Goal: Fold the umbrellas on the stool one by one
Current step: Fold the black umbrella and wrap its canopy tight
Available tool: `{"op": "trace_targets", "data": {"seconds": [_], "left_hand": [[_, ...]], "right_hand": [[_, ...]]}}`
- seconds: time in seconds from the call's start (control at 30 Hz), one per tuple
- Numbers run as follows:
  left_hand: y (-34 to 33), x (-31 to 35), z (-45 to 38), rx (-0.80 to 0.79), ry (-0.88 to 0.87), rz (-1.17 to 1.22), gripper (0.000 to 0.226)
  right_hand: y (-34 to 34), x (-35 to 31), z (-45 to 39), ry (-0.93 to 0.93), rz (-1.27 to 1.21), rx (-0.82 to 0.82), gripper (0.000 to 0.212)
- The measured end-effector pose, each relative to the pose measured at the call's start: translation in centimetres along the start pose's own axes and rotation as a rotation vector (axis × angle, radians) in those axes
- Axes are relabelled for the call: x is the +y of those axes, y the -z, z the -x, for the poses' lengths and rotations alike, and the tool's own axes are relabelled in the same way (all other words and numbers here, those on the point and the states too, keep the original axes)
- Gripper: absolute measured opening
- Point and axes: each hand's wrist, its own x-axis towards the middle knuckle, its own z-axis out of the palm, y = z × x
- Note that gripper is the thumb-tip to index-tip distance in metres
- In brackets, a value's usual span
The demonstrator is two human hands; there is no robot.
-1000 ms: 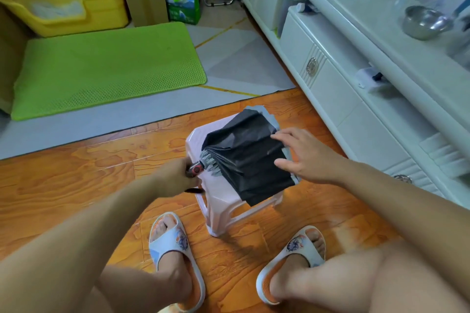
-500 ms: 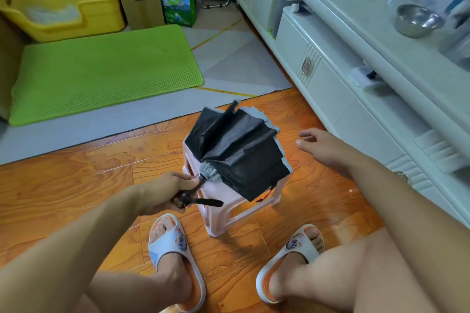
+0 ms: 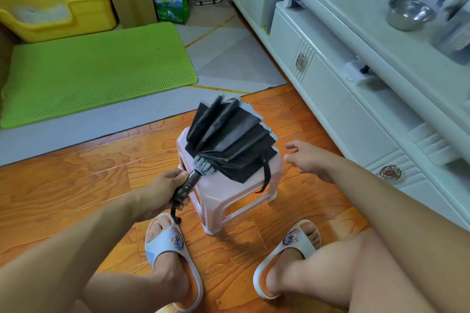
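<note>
A black folding umbrella with a grey outer side lies over the small pink plastic stool, its canopy loose and fanned out, ribs pointing away from me. My left hand grips the umbrella's dark handle at the stool's left edge, and the wrist strap dangles below it. The black closing strap hangs over the stool's right front. My right hand hovers just right of the stool, fingers relaxed, holding nothing and not touching the canopy.
My two feet in white slippers flank the stool on the orange wooden floor. A white cabinet runs along the right, with a steel bowl on top. A green mat and a yellow bin lie at the far left.
My right hand has let go of the canopy and drawn back to the right. My left hand has pulled the handle towards me, and the canopy has fanned out and lifted.
</note>
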Motion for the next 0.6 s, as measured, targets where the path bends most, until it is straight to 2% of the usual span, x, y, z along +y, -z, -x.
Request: {"op": "trace_targets", "data": {"seconds": [0.1, 0.2, 0.3, 0.43, 0.6], "left_hand": [[-0.7, -0.5, 0.0, 0.087, -0.058, -0.133, 0.03], [-1.8, -0.8, 0.6, 0.081, -0.14, -0.337, 0.039], [-1.8, -0.8, 0.5, 0.05, -0.166, -0.328, 0.032], [-1.2, -0.7, 0.4, 0.039, -0.143, -0.316, 0.022], [-1.0, -1.1, 0.0, 0.039, -0.108, -0.293, 0.016]], "right_hand": [[-0.3, 0.1, -0.1, -0.015, -0.041, -0.014, 0.061], [-1.4, 0.0, 0.1, 0.027, -0.016, -0.052, 0.06], [-2.7, -0.5, 0.5, 0.102, -0.024, -0.077, 0.054], [-3.3, -0.9, 0.2, 0.137, -0.157, -0.078, 0.045], [-4.1, -0.9, 0.3, 0.128, -0.236, -0.179, 0.06]]}}
